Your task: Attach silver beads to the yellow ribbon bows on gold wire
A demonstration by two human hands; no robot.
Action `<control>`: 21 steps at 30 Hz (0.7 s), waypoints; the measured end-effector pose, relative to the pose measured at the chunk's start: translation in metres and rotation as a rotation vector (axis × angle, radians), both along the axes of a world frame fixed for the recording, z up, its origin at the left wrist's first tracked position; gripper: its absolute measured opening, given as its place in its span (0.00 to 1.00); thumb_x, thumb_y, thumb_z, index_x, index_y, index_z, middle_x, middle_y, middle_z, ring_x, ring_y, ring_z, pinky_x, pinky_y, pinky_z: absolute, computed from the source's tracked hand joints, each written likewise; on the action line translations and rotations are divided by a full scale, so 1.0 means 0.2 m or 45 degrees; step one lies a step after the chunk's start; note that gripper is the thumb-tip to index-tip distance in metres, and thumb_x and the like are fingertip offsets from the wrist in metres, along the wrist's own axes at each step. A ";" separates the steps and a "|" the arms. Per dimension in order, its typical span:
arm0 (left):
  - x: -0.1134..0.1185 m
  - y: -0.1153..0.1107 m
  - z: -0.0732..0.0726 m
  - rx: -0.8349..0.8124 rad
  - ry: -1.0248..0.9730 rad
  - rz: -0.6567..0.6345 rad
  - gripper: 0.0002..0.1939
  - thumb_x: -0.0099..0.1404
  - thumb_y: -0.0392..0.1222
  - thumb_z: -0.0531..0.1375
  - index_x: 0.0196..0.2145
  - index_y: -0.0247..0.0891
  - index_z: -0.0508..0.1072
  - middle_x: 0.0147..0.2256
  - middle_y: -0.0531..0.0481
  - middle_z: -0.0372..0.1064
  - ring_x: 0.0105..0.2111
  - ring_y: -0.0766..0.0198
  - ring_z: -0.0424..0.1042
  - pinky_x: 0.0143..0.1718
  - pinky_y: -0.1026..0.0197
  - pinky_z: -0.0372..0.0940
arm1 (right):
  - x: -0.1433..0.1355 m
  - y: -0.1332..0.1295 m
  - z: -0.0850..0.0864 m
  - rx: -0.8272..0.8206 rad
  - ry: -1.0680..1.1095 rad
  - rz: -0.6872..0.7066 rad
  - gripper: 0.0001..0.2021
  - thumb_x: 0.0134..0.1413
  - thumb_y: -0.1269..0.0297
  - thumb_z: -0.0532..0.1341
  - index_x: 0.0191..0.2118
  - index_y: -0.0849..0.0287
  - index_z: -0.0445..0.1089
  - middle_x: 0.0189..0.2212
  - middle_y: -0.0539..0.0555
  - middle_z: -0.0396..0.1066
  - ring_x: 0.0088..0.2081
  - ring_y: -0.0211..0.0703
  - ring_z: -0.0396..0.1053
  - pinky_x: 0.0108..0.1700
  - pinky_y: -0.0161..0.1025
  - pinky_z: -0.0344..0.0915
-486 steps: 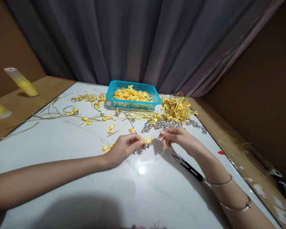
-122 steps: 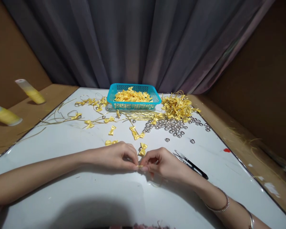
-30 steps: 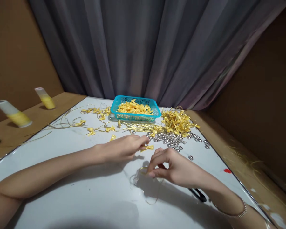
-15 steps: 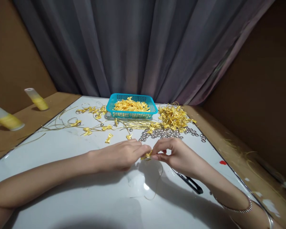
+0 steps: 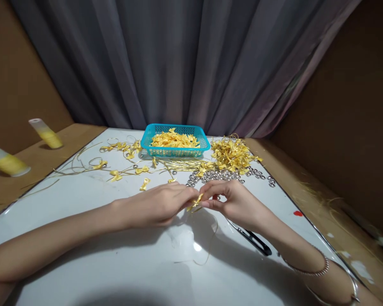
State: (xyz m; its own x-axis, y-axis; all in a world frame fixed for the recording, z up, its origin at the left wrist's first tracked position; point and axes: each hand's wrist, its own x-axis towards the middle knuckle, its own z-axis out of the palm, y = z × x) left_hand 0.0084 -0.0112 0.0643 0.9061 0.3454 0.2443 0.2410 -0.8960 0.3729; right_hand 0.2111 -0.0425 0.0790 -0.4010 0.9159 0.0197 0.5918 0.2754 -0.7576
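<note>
Near the middle of the white table (image 5: 140, 259), my left hand (image 5: 169, 202) and my right hand (image 5: 228, 199) meet, fingertips pinched on a small yellow bow (image 5: 195, 204) between them. A thin gold cord (image 5: 212, 244) hangs or lies below the bow and curves over the tabletop. Just beyond my hands are silver beads (image 5: 221, 176) in a loose spread. Under my right wrist a black-handled tool (image 5: 258, 244) lies partly covered. My left fingertips are partly hidden behind the hand.
A blue basket (image 5: 175, 153) of yellow bows stands at the back. Right of it is a pile of bows with cords (image 5: 232, 155); gold cords (image 5: 181, 165) and loose bows (image 5: 115, 175) lie in front and left. Two yellow spools (image 5: 49, 137) stand far left. A red piece (image 5: 298, 213) lies right.
The bow between my fingertips has turned to a more slanted angle. My right hand has shifted slightly left, and the whole view has moved a little.
</note>
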 end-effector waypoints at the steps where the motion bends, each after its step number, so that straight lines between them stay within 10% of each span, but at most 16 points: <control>1: 0.00 0.00 0.00 -0.005 -0.013 0.010 0.08 0.68 0.34 0.45 0.42 0.36 0.61 0.35 0.45 0.67 0.34 0.62 0.65 0.37 0.60 0.61 | 0.00 0.00 0.00 0.006 0.002 -0.001 0.07 0.49 0.76 0.61 0.26 0.59 0.74 0.31 0.53 0.73 0.34 0.39 0.69 0.38 0.37 0.64; 21: 0.02 0.01 -0.01 -0.444 -0.041 0.199 0.10 0.70 0.43 0.45 0.44 0.37 0.60 0.35 0.48 0.68 0.32 0.65 0.68 0.32 0.63 0.62 | -0.02 -0.02 0.02 -0.042 -0.019 -0.053 0.07 0.51 0.75 0.60 0.25 0.61 0.72 0.29 0.53 0.72 0.33 0.39 0.67 0.37 0.37 0.61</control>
